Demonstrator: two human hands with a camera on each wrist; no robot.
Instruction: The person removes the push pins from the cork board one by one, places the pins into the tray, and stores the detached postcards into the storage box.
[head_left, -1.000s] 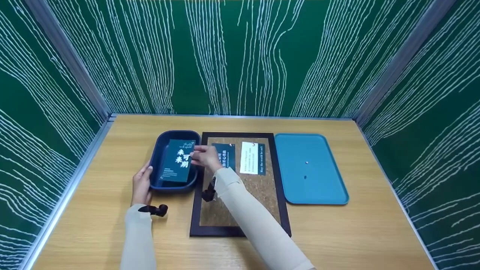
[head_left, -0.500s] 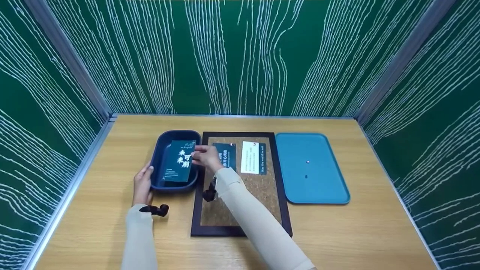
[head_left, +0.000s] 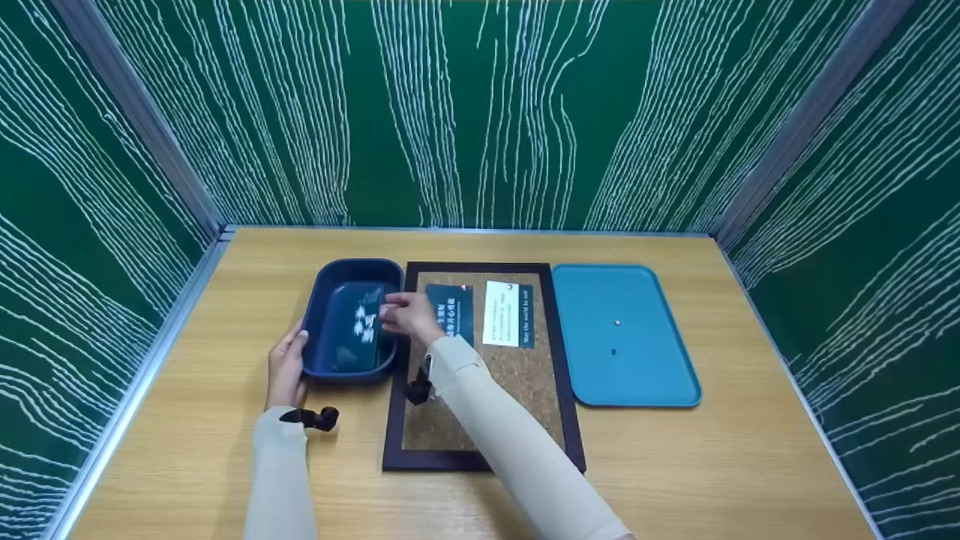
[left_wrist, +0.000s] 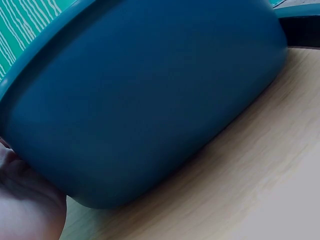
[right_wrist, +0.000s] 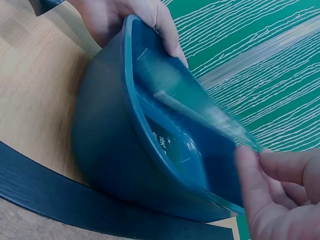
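My right hand [head_left: 411, 315] pinches the right edge of a dark green card [head_left: 360, 330] with white lettering. It holds the card over the deep blue basin [head_left: 352, 262]; the card is blurred in the right wrist view. Below it, another dark card [right_wrist: 172, 147] with white characters lies inside the basin. My left hand [head_left: 285, 367] grips the basin's near left side, thumb over the rim. In the left wrist view the basin's outer wall [left_wrist: 165, 100] fills most of the picture, and only part of that hand shows.
A dark-framed cork board [head_left: 517, 405] lies right of the basin, bearing a green card [head_left: 454, 304] and a white-and-green card [head_left: 508, 315], each with a pin at its top. The blue tray [head_left: 630, 382] beyond holds a light pin [head_left: 617, 322] and a dark one [head_left: 613, 352].
The card in my right hand has tilted and its surface now shows glare. Its lettering looks smeared. Both hands stay in nearly the same place.
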